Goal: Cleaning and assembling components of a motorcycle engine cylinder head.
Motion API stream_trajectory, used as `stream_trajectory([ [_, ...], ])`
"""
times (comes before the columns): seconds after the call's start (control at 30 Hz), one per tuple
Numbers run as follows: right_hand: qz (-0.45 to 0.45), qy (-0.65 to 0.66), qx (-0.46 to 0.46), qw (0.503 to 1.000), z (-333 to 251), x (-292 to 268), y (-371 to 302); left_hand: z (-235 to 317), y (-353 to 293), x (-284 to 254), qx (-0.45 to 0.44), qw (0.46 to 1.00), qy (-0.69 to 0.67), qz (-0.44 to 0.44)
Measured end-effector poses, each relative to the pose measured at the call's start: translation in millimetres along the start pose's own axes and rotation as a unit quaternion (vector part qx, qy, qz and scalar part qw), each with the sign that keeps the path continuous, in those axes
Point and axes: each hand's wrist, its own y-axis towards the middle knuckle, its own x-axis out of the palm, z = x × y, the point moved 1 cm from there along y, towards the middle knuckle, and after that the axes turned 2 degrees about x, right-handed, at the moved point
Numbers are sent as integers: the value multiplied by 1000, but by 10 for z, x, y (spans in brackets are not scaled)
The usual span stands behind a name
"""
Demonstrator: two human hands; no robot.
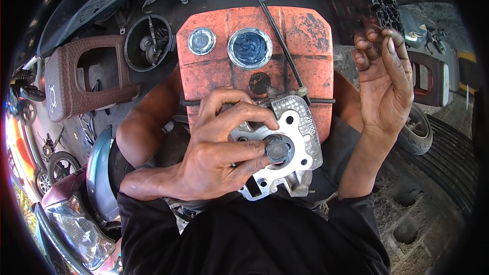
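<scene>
My left hand [219,147] pinches a round dark-grey engine valve [277,150] between thumb and fingers. The valve's head sits at the round hollow of a silver cylinder head [304,140], and the rest of it is hidden. That cylinder head rests tilted on the near part of a scuffed red plastic block [214,74] between my knees. Raised to the right, away from the metal, my right hand [384,79] has loosely curled fingers and a bare palm, with dark smudges on the fingertips. An uncovered tin of grey paste [249,48] stands on the block beside its round lid [201,40].
A thin black rod [282,43] lies across the red block. Left of it are a black bucket with metal parts [148,43] and a brown motorcycle seat [86,76]. A headlight [79,229] is at lower left. A wheel [416,131] lies at the right.
</scene>
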Motion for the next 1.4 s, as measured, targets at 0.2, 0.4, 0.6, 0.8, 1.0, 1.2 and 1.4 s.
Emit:
stream_trajectory([
  [0.2, -14, -5, 2, 1000, 5, -19, 3, 38, -9, 43, -3, 999, -4, 36],
  [0.4, -6, -3, 3, 1000, 12, -25, -1, -16, -36, 97, 27, 998, -9, 57],
  [0.6, -10, 1, 8, 1000, 6, -1, -1, 7, -17, 71, 28, 999, -8, 41],
  [0.8, -14, -5, 6, 1000, 17, 14, 7, 33, -30, 50, 20, 999, 23, 20],
  [1.0, -12, 1, 12, 1000, 22, 10, 6, 41, -15, 19, 5, 1000, 13, -11],
  [1.2, 6, -18, 18, 1000, 18, 42, -7, 51, -15, -3, 15, 998, 29, -54],
  [1.4, 17, -52, 29, 998, 59, 33, -10, 108, -5, -25, 12, 995, 59, -73],
])
